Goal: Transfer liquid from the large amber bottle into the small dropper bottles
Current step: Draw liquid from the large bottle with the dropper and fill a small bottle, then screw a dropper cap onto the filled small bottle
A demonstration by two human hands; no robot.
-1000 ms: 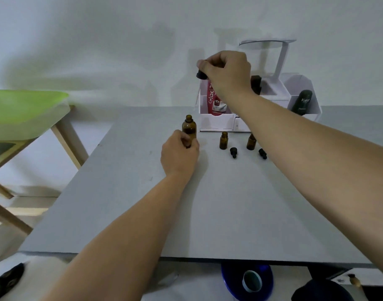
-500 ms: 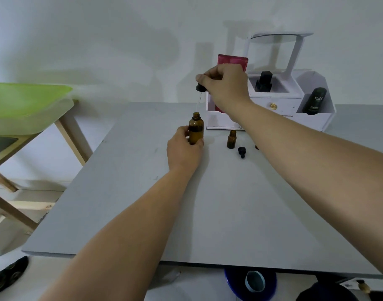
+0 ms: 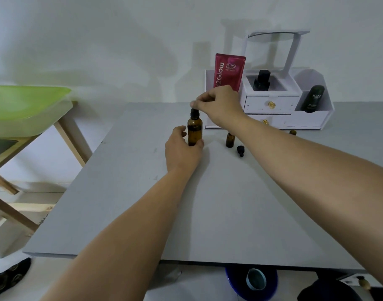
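Note:
The large amber bottle [image 3: 194, 130] stands upright on the grey table [image 3: 218, 203]. My left hand [image 3: 181, 149] grips its lower body. My right hand [image 3: 218, 104] pinches the black dropper cap [image 3: 194, 112], which sits on the bottle's neck. One small amber dropper bottle [image 3: 230, 140] stands open to the right, with a loose black dropper cap [image 3: 240, 150] lying beside it. The top of a second small bottle [image 3: 292, 132] peeks out behind my right forearm.
A white cosmetics organiser [image 3: 273, 101] stands at the table's back, holding a red tube [image 3: 228, 71], a black bottle [image 3: 261, 80] and a dark tube [image 3: 313, 98]. A green chair [image 3: 27, 107] stands left of the table. A blue round object [image 3: 251, 281] lies on the floor below the front edge.
My right hand came down with the dropper, from held high above the bottle to the cap resting on its neck. The left hand kept its grip on the bottle.

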